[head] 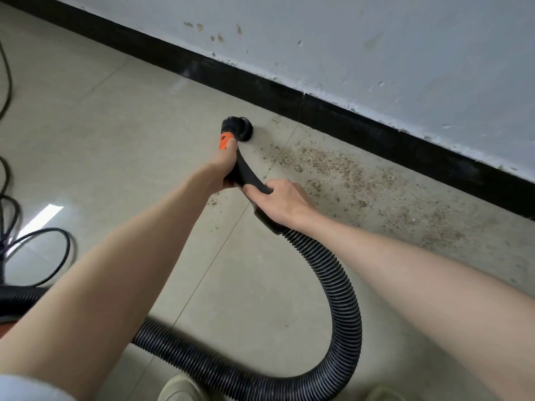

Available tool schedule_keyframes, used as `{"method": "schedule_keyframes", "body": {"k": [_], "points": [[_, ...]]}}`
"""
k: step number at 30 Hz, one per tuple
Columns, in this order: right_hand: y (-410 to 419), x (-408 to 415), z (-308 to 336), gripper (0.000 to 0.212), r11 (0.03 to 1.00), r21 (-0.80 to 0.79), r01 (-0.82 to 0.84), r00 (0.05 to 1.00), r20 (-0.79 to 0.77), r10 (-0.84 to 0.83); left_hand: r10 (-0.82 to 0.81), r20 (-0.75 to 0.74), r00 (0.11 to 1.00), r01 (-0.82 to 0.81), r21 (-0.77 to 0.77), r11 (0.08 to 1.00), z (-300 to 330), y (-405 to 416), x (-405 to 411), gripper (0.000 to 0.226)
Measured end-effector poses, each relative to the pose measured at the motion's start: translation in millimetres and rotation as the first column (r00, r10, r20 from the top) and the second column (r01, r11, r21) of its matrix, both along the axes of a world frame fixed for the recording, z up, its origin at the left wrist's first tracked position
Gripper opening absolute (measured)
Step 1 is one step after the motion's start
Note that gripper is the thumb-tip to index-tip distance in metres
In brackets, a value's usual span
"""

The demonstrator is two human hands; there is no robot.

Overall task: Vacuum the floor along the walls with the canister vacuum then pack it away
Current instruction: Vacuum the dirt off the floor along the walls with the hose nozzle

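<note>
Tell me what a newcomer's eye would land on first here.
Two bare arms reach into the middle, the left hand and right hand gripping the black vacuum handle, its round nozzle on the floor. Right of it, brown debris lies along the black baseboard. The ribbed hose loops across the bottom.

Black ribbed hose (344,287) looped on floor; round brush nozzle (241,129) near baseboard.

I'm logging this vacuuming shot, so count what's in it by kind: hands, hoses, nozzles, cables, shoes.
Hands: 2, left hand and right hand, both holding the hose's black handle
Hoses: 1, ribbed black hose
Nozzles: 1, round brush nozzle
Cables: 1 looped black cable
Shoes: 2, one shoe, other shoe
Total: 7
</note>
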State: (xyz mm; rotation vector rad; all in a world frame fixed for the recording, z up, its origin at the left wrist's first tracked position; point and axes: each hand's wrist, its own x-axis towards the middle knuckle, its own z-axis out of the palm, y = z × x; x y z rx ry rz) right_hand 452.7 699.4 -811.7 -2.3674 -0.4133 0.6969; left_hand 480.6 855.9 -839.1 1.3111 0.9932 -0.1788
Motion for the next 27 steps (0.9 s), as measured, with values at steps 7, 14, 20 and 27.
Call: {"method": "schedule_keyframes", "body": {"k": [7, 14, 20, 27], "points": [[12.6, -24.8, 9.0, 0.05, 0.98, -0.06, -0.191, 0.981, 0.022, 0.193, 0.205, 0.0, 0.979, -0.205, -0.042, 0.978, -19.4, 25.6, -53.7, 0.056], [-17.5, -46.1, 4.3, 0.051, 0.982, -0.141, -0.125, 0.986, 0.096, 0.139, 0.113, -0.014, 0.993, -0.114, -0.091, 0.989, -16.9, -13.2, -59.4, 0.057], [-29.6, -25.0, 14.4, 0.052, 0.998, -0.051, -0.033, 0.999, 0.026, 0.034, 0.027, -0.001, 1.0, -0.027, -0.042, 0.999, 2.9, -28.8, -31.7, 0.045], [-10.1, -28.0, 12.2, 0.053, 0.988, 0.011, -0.152, 0.987, -0.051, 0.153, 0.137, -0.019, 0.99, -0.136, 0.026, 0.99, 2.7, -0.5, -62.1, 0.038]]}}
